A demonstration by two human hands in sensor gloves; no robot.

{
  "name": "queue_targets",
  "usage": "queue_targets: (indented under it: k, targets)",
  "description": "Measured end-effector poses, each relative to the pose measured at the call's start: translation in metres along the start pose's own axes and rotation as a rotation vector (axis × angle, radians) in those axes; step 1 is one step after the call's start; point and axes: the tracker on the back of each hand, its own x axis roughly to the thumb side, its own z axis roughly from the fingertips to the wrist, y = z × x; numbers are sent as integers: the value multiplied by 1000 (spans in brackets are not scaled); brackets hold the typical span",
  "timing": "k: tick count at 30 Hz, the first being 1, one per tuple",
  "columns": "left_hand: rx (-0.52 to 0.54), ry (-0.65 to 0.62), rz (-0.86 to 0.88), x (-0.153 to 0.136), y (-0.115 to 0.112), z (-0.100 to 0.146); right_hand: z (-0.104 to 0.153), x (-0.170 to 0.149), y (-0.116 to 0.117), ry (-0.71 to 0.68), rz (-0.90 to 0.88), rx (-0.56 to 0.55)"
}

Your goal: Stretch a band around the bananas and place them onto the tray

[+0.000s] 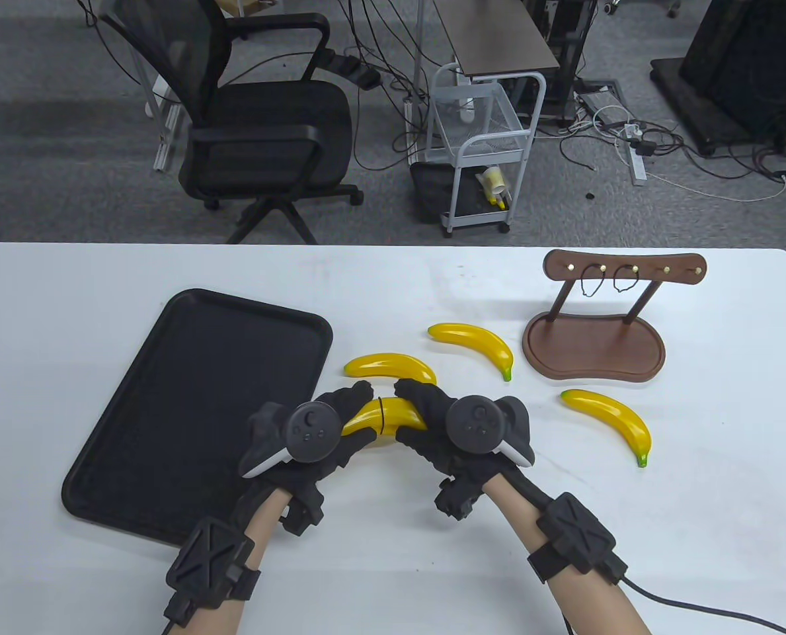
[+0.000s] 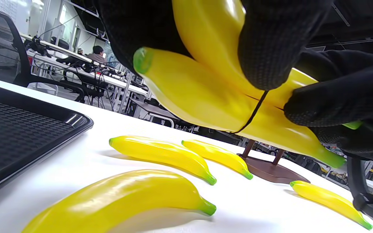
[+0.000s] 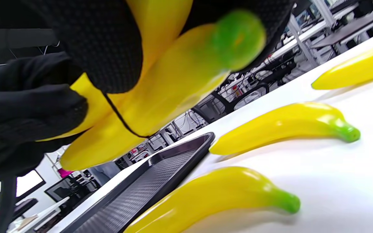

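Note:
Two yellow bananas point(image 1: 385, 418) are held together just above the table, with a thin black band point(image 2: 254, 111) looped round their middle. My left hand point(image 1: 340, 413) grips their left end and my right hand point(image 1: 426, 417) grips their right end. In the right wrist view the band point(image 3: 118, 115) runs out from under a fingertip across the pair. The black tray point(image 1: 194, 410) lies to the left with nothing on it. Loose bananas lie on the table: one just behind the hands point(image 1: 393, 367), one further back point(image 1: 475, 344), one to the right point(image 1: 611, 423) and one beneath the hands point(image 2: 118, 200).
A brown wooden stand point(image 1: 594, 347) at the back right has black bands point(image 1: 589, 281) hanging from its hooks. Beyond the table's far edge are an office chair point(image 1: 267, 126) and a white cart point(image 1: 485, 152).

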Motion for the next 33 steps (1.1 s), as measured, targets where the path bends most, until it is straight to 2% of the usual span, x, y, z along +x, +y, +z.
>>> queue_targets:
  k: [6, 14, 23, 33]
  targets:
    - [18, 12, 13, -1, 1, -1, 0, -5, -3, -14, -82, 29]
    - [60, 51, 2, -3, 10, -2, 3, -12, -19, 0, -164, -8]
    - [76, 152, 28, -34, 17, -2, 10, -35, -45, 46, -167, -57]
    - [143, 257, 15, -69, 45, -1, 18, -63, -67, 104, -193, -123]
